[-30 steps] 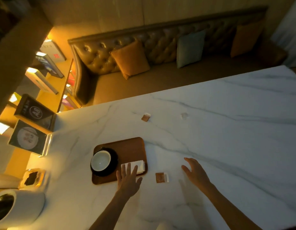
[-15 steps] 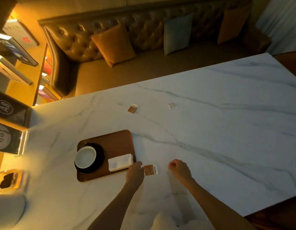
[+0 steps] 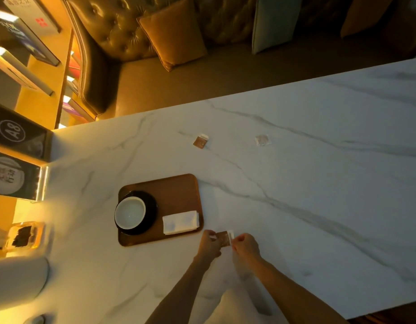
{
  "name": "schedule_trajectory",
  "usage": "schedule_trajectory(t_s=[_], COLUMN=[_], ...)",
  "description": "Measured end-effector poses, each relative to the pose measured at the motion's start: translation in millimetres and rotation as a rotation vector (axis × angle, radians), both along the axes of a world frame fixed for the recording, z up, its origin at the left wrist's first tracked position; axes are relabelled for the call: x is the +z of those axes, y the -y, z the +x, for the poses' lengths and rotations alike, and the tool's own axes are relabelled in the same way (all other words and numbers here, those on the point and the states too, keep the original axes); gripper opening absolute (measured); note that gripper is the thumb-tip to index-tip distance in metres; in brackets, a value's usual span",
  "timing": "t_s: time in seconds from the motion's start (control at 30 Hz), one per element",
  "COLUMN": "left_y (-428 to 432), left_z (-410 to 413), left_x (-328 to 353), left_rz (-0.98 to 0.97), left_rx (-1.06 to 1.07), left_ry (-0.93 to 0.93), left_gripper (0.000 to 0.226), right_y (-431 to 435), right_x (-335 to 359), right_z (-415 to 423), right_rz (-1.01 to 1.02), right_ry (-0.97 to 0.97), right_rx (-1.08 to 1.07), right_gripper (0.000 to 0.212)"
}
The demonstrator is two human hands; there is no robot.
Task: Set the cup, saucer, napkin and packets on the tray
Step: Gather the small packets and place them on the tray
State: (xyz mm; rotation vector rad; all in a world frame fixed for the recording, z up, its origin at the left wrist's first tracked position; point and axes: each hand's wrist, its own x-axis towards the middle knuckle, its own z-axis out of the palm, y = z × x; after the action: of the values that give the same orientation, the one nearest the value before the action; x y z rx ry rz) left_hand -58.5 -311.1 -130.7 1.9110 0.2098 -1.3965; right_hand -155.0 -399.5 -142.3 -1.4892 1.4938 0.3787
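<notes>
Tray (image 3: 179, 183): I see the brown tray on the marble table (image 3: 319, 183), lying to the left of both hands, its right edge just beside my left hand.
Cup and saucer: the white cup (image 3: 130, 212) sits on the dark saucer (image 3: 152, 210) at the tray's left end; I count these as done.
Napkin (image 3: 180, 222): folded white, in the tray's near right corner, long axis running left to right along the near edge.
Left hand (image 3: 210, 243): fingers curled, pinching the left edge of the near packet (image 3: 223, 239); it is the hand closer to the tray, only a short way from the napkin corner.
Near packet: brown with a white strip on its right end, held between the two hands just off the tray's near right corner; whether it has left the table I cannot tell.
Right hand (image 3: 245, 245): fingers drawn in, thumb and forefinger at the packet's right, white end.
Far brown packet (image 3: 200, 141): on the table beyond the tray, well apart from both hands.
Pale packet (image 3: 262, 140): farther right on the same line, also well away.
Next move, my judgement: carry the near packet left and slightly away onto bare tray above the napkin; the left hand is better placed, and the two far packets need a forward reach afterward.
</notes>
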Motion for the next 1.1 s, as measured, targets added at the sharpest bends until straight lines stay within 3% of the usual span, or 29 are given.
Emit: schedule_trajectory(t_s=[0.13,0.37,0.5,0.63,0.83,1.1], left_y=[-6.8,-5.5,-1.9,-5.5,-1.8,35.7], left_z=[-3.3,-5.8,-1.0,-2.5,13.6,78.9], left_x=[-0.5,24.4,46.7,61.5,74.6,69.5], left_rz=[0.017,-0.063,-0.202,-0.296,-0.400,-0.468], left_rx=[0.010,-0.429,-0.474,-0.224,-0.046,0.125], left_ry=[-0.063,0.287,0.216,0.035,-0.026,0.052], left_gripper=[0.037,0.060,0.031,0.019,0.017,0.018], right_y=[5.4,38.5,51.1,52.5,48.0,81.8], right_x=[5.3,43.0,71.7,92.2,98.0,97.1], right_z=[-9.8,-7.3,2.6,15.2,37.4,120.0], right_rz=[-0.027,-0.152,-0.275,-0.267,-0.204,-0.164], right_ry=[0.057,0.097,0.164,0.304,0.476,0.465], right_rx=[0.132,0.700,0.895,0.804,0.600,0.579], right_gripper=[0.007,0.008,0.009,0.007,0.010,0.011])
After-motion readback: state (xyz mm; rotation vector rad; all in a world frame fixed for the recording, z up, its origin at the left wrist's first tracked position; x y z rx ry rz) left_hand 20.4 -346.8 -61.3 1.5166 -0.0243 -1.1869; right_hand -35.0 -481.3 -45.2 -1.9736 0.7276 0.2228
